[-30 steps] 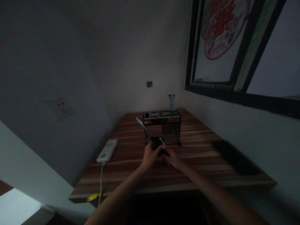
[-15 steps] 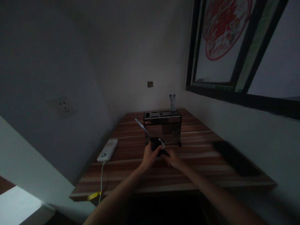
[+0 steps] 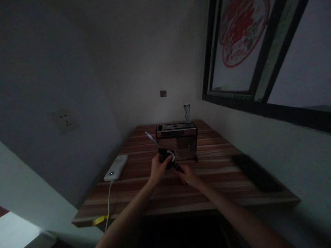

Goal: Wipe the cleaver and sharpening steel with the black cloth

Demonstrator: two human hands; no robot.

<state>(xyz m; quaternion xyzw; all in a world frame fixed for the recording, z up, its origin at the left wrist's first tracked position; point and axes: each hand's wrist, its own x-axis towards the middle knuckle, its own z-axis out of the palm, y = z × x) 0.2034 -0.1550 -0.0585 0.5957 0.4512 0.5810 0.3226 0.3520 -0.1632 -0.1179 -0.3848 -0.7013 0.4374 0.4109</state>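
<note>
Above the wooden table, in front of a knife rack, my left hand (image 3: 158, 169) is closed around a bunched black cloth (image 3: 163, 153) with a white mark. Out of the cloth, up and to the left, sticks the narrow metal part of a long utensil (image 3: 152, 138); its exact kind is too dark to make out. My right hand (image 3: 188, 175) is closed on the utensil's dark handle (image 3: 178, 167), lower and to the right. The slotted rack (image 3: 176, 128) stands just behind both hands, with a clear front panel.
A foil-like cylinder (image 3: 187, 113) stands at the rack's right rear. On the left lies a white power bank (image 3: 116, 167) with a cable (image 3: 109, 199) running over the front edge near yellow tape (image 3: 100, 220). A flat black object (image 3: 256, 173) lies at right.
Both hands have shifted slightly left in view, as has the whole scene. The cloth has moved up the utensil, away from my right hand, and more of the dark handle shows.
</note>
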